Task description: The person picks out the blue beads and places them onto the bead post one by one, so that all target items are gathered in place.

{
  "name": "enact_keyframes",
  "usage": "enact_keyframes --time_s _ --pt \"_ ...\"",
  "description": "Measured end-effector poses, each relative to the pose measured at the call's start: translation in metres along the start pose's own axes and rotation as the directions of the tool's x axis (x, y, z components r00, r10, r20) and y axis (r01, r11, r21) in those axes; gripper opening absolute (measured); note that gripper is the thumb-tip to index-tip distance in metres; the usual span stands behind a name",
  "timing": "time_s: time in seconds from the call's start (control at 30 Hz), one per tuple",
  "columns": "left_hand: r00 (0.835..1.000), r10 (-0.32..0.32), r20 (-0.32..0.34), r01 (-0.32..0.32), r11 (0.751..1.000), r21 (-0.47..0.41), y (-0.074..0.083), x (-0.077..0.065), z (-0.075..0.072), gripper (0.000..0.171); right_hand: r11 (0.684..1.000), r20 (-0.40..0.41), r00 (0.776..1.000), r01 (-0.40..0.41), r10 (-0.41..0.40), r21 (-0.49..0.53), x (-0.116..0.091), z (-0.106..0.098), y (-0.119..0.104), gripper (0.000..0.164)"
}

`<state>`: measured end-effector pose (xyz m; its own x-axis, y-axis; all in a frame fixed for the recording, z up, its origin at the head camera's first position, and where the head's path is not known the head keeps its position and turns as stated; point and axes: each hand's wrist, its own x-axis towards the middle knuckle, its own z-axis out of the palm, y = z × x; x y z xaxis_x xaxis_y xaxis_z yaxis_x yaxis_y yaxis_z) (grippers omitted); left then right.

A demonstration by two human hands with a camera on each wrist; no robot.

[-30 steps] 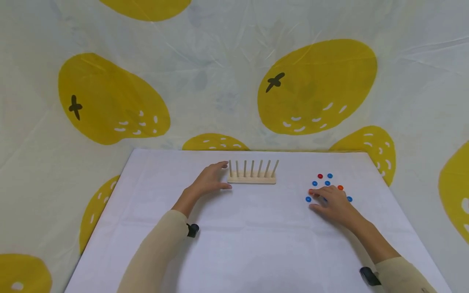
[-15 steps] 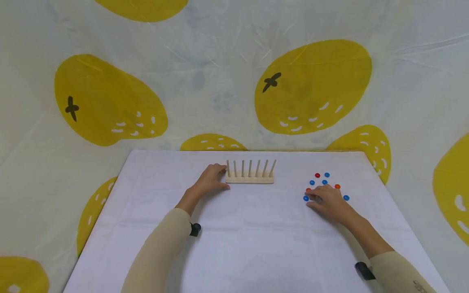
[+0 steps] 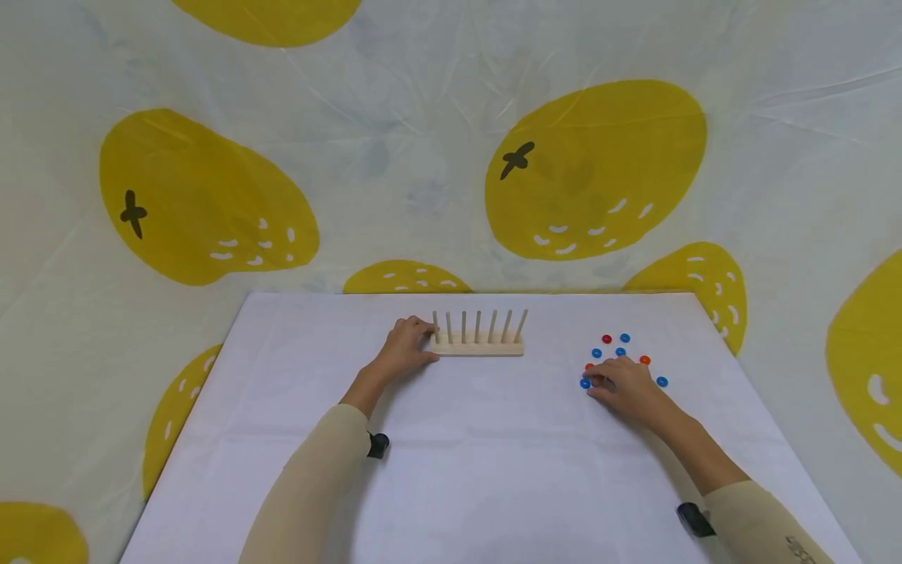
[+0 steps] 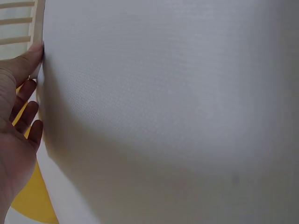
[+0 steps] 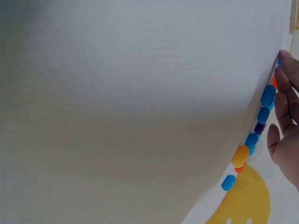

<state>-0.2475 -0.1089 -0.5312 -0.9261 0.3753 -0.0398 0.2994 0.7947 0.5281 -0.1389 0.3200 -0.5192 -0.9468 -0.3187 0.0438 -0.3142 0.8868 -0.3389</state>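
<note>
At the left end of a wooden peg rack (image 3: 479,349), my left hand (image 3: 405,347) grips the base, thumb in front and fingers behind near the first peg. In the left wrist view, the thumb (image 4: 29,58) touches the rack's end. The rack's upright pegs are bare. Off to the right, my right hand (image 3: 629,389) is low over a group of small rings, with thumb and index finger at a blue ring (image 3: 585,384) on the table. In the right wrist view, this blue ring (image 5: 279,61) shows between those two fingertips, pinched.
Around the right hand lie more rings: a red one (image 3: 607,339), an orange one (image 3: 644,360) and several blue ones, such as the blue ring at the far right (image 3: 662,382). Some may be hidden under the hand. A white cloth (image 3: 486,470) covers the table; a fruit-patterned curtain (image 3: 423,157) hangs behind.
My left hand has moved in against the rack's end and closed on it. My right thumb and index finger have moved to the front-left blue ring and drawn together around it.
</note>
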Motion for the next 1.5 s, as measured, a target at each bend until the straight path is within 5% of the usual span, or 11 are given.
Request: enact_keyframes --time_s 0.57,1.1,1.5 --pt "0.999 -0.034 0.012 0.034 0.999 -0.016 0.001 -0.001 -0.001 0.059 0.999 -0.006 1.000 0.029 -0.029 0.020 0.005 0.004 0.001 0.021" --pt "0.999 -0.046 0.019 0.047 0.998 -0.038 -0.003 0.002 0.001 0.059 0.994 0.010 1.000 -0.004 0.003 0.112 0.025 -0.008 -0.023 0.022" --pt "0.999 -0.042 0.018 0.043 0.998 -0.049 -0.005 0.001 0.001 0.060 0.981 -0.131 0.981 0.157 -0.142 0.112 0.054 -0.024 -0.049 0.024"
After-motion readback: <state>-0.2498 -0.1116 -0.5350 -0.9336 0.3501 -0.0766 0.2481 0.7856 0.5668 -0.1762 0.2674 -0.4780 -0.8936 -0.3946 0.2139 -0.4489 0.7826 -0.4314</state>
